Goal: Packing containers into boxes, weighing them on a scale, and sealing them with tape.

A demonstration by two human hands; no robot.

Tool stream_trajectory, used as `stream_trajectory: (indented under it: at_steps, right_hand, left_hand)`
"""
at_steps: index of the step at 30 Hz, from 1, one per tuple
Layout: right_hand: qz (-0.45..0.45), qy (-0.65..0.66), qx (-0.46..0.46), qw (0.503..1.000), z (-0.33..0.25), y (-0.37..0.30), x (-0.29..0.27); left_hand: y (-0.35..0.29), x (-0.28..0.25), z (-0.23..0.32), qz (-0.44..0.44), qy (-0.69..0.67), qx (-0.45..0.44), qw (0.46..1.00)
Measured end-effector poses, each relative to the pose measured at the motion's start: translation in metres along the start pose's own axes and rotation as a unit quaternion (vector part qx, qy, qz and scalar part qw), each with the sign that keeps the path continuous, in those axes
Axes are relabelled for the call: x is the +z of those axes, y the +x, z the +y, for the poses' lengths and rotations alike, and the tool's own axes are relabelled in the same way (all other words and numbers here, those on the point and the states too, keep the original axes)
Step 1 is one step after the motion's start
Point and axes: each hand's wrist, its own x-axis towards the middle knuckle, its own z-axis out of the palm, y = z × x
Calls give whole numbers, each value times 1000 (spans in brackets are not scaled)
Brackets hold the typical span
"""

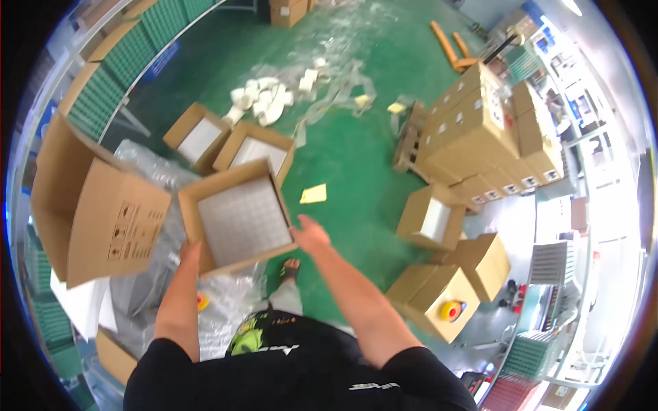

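An open cardboard box (190, 214) is held in front of me, tilted so its inside faces up. A greyish-white sheet with a grid pattern (243, 219) covers its inside. My left hand (190, 253) grips the box's near left corner, its fingers partly hidden by the side wall. At the opposite side, my right hand (310, 235) holds the right edge, with the thumb side showing. Just beyond stand two more open cardboard boxes, one at the left (179, 128) and one nearer (229, 148), both with white contents. Left of my left hand, a large open carton (130, 219) has printed markings.
Clear plastic wrap (154, 301) lies under and beside the large carton. White rolls (264, 99) and loose film are scattered on the green floor. To the right, stacked cartons (466, 130) stand on a wooden pallet (409, 140). A yellow tape roll (451, 311) sits on a nearby carton.
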Motion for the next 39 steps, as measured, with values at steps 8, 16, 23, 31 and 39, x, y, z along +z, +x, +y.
stream_trajectory:
  at_steps: [8, 16, 23, 31, 39]
  right_hand:
    - [-35, -10, 154, 987, -20, 50, 34]
    - [-4, 13, 154, 988, 79, -16, 32]
    - [82, 73, 265, 958, 210, -172, 53]
    - [222, 208, 465, 831, 341, -387, 158]
    - [374, 344, 594, 624, 388, -560, 234]
  left_hand:
    - [43, 30, -44, -48, 201, 31, 978]
    - [-36, 30, 21, -126, 193, 104, 968]
    - [-116, 103, 84, -285, 345, 262, 855]
    - [-318, 216, 108, -380, 473, 468, 643]
    - [-534, 299, 50, -415, 521, 584, 465]
